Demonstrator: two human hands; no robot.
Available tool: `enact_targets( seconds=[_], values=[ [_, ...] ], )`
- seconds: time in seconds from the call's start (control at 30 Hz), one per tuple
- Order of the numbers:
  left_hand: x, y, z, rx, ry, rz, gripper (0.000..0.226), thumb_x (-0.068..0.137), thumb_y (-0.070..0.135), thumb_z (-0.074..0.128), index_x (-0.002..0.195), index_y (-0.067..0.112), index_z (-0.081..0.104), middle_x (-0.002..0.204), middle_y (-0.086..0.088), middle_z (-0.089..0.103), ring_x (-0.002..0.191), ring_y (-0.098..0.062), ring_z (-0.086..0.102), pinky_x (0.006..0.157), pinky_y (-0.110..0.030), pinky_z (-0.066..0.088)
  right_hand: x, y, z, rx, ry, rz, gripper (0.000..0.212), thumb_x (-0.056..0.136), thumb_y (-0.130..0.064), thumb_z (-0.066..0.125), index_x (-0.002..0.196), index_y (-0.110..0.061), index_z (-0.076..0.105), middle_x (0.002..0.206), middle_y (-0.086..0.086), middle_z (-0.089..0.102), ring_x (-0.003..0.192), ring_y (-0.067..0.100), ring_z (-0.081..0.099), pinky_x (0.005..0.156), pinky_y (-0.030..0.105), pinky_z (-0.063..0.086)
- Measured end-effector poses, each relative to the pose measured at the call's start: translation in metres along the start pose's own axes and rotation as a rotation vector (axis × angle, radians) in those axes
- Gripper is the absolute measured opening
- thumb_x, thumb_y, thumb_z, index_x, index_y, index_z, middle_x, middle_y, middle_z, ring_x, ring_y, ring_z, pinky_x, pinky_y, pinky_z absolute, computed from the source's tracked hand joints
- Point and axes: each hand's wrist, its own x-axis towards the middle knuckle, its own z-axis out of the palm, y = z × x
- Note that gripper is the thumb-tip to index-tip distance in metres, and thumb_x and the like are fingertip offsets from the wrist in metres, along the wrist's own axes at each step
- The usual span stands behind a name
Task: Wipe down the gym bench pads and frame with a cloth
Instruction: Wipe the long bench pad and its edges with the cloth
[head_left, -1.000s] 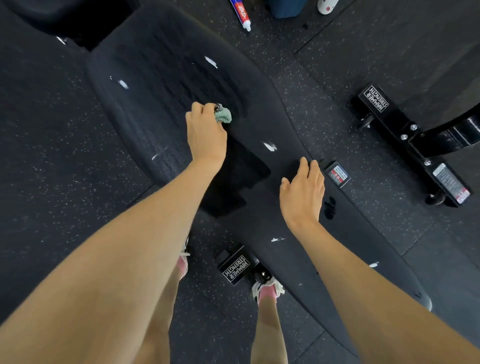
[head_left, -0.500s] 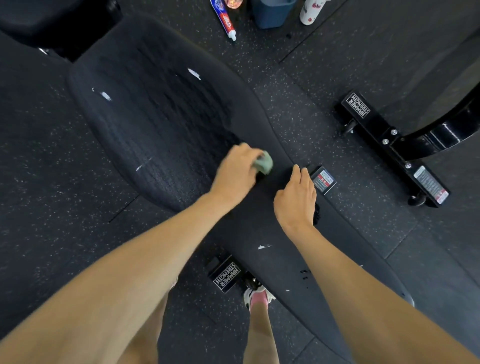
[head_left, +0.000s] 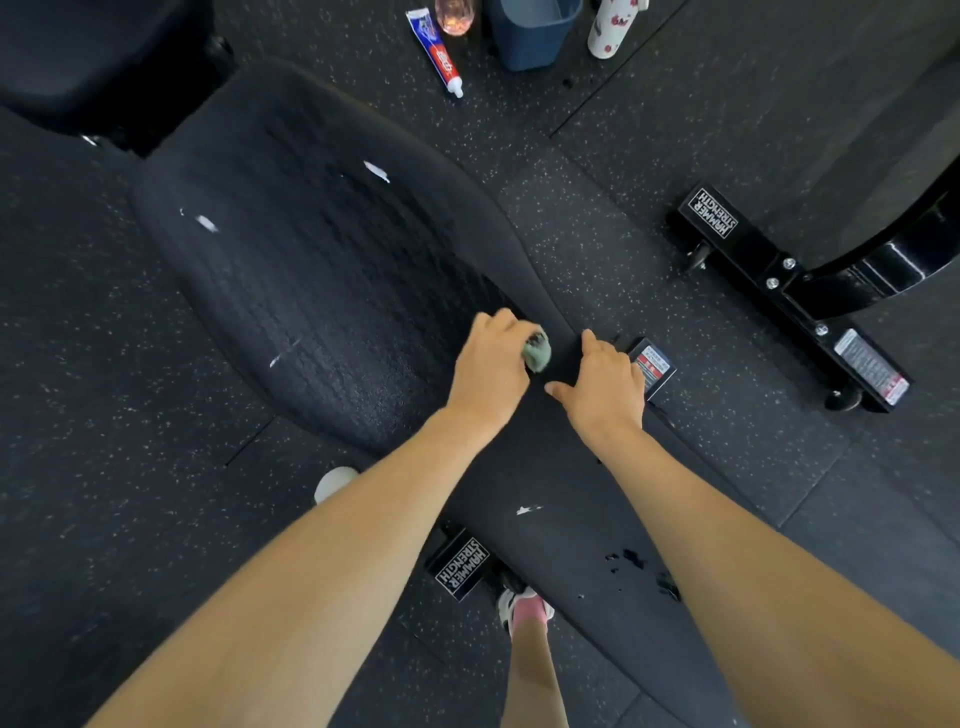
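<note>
My left hand (head_left: 491, 371) grips the balled cloth (head_left: 536, 352) against the pad (head_left: 322, 291); my right hand (head_left: 605, 384) rests flat just beside the cloth, fingers spread.

One view only, head-worn, wide-angle. The scene is looked at from above, steeply down and a little forward; straight lines are bowed toward the edges. Both forearms are seen entering from the bottom edge, very near the lens. The left hand (head_left: 488, 369) gripping the cloth (head_left: 536, 354) and the right hand (head_left: 605, 387) are framed at centre. The bench pad (head_left: 311, 270) is crossed diagonally, upper left to lower right. A bin (head_left: 530, 31) and bottle (head_left: 608, 28) are cut by the top edge.
</note>
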Motion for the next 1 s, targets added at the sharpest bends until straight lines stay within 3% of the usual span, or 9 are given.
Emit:
enact_targets(
  seconds=[0.13, 0.27, 0.33, 0.43, 0.57, 0.7, 0.8, 0.87, 1.0],
  values=[
    [0.002, -0.004, -0.013, -0.124, -0.102, 0.042, 0.036, 0.085, -0.004, 0.055, 0.117, 0.010, 0.065, 0.106, -0.008, 0.060, 0.102, -0.025, 0.052, 0.088, -0.039, 0.045, 0.013, -0.009, -0.009, -0.029, -0.058, 0.094, 0.057, 0.080, -0.033, 0.076, 0.123, -0.009, 0.049, 0.117, 0.011, 0.062, 0.116, 0.030, 0.055, 0.106, 0.044, 0.036],
    [0.047, -0.017, -0.055, -0.178, 0.266, -0.159, 0.035, 0.086, -0.004, 0.053, 0.116, 0.010, 0.064, 0.108, -0.010, 0.059, 0.103, -0.026, 0.054, 0.090, -0.031, 0.044, 0.016, -0.011, -0.012, -0.018, -0.083, 0.139, 0.055, 0.078, -0.035, 0.078, 0.119, -0.010, 0.051, 0.109, 0.011, 0.066, 0.112, 0.030, 0.057, 0.108, 0.044, 0.034],
    [0.075, -0.025, -0.070, -0.065, 0.323, -0.231, 0.034, 0.090, 0.000, 0.052, 0.121, 0.011, 0.061, 0.114, -0.010, 0.057, 0.108, -0.026, 0.050, 0.086, -0.025, 0.037, 0.014, -0.009, -0.008, 0.021, -0.071, 0.147, 0.055, 0.078, -0.034, 0.078, 0.119, -0.010, 0.050, 0.107, 0.011, 0.067, 0.111, 0.031, 0.057, 0.108, 0.045, 0.034],
    [0.087, -0.031, -0.062, 0.113, 0.281, -0.243, 0.032, 0.092, 0.002, 0.051, 0.123, 0.009, 0.056, 0.119, -0.012, 0.054, 0.109, -0.028, 0.046, 0.085, -0.030, 0.036, 0.013, -0.008, -0.004, 0.068, -0.050, 0.154, 0.052, 0.078, -0.033, 0.078, 0.115, -0.011, 0.050, 0.104, 0.009, 0.067, 0.110, 0.030, 0.057, 0.107, 0.045, 0.035],
    [0.058, -0.015, -0.031, 0.090, 0.277, -0.191, 0.037, 0.087, -0.004, 0.052, 0.122, 0.005, 0.058, 0.112, -0.013, 0.056, 0.103, -0.029, 0.046, 0.085, -0.031, 0.039, 0.012, -0.010, -0.005, 0.135, -0.059, 0.169, 0.050, 0.079, -0.025, 0.078, 0.117, -0.009, 0.050, 0.107, 0.011, 0.065, 0.114, 0.032, 0.055, 0.107, 0.046, 0.036],
    [0.023, -0.002, -0.007, 0.091, 0.037, 0.059, 0.040, 0.081, -0.010, 0.054, 0.117, 0.006, 0.061, 0.105, -0.010, 0.057, 0.098, -0.027, 0.047, 0.077, -0.033, 0.044, 0.012, -0.010, -0.005, 0.255, -0.076, 0.164, 0.059, 0.079, -0.012, 0.078, 0.128, -0.006, 0.046, 0.111, 0.016, 0.064, 0.111, 0.035, 0.056, 0.098, 0.050, 0.044],
    [0.019, -0.005, -0.010, 0.006, -0.057, 0.095, 0.039, 0.083, -0.009, 0.055, 0.119, 0.005, 0.062, 0.104, -0.009, 0.058, 0.098, -0.025, 0.048, 0.082, -0.033, 0.044, 0.014, -0.011, -0.003, 0.274, -0.080, 0.173, 0.061, 0.078, -0.010, 0.078, 0.129, -0.006, 0.046, 0.112, 0.017, 0.063, 0.111, 0.036, 0.056, 0.099, 0.050, 0.043],
    [0.030, -0.008, -0.028, -0.012, -0.002, 0.110, 0.039, 0.082, -0.007, 0.056, 0.119, 0.004, 0.062, 0.103, -0.009, 0.057, 0.099, -0.024, 0.048, 0.084, -0.026, 0.039, 0.016, -0.012, -0.002, 0.282, -0.086, 0.191, 0.062, 0.077, -0.010, 0.079, 0.130, -0.006, 0.047, 0.112, 0.017, 0.063, 0.112, 0.035, 0.056, 0.102, 0.051, 0.042],
    [0.084, -0.020, -0.071, 0.117, 0.229, 0.020, 0.038, 0.086, -0.003, 0.053, 0.123, 0.005, 0.058, 0.114, -0.014, 0.053, 0.109, -0.028, 0.045, 0.085, -0.030, 0.037, 0.018, -0.012, 0.001, 0.317, -0.079, 0.206, 0.053, 0.075, -0.008, 0.081, 0.119, -0.006, 0.051, 0.104, 0.017, 0.065, 0.107, 0.035, 0.058, 0.102, 0.051, 0.042]
  ],
)
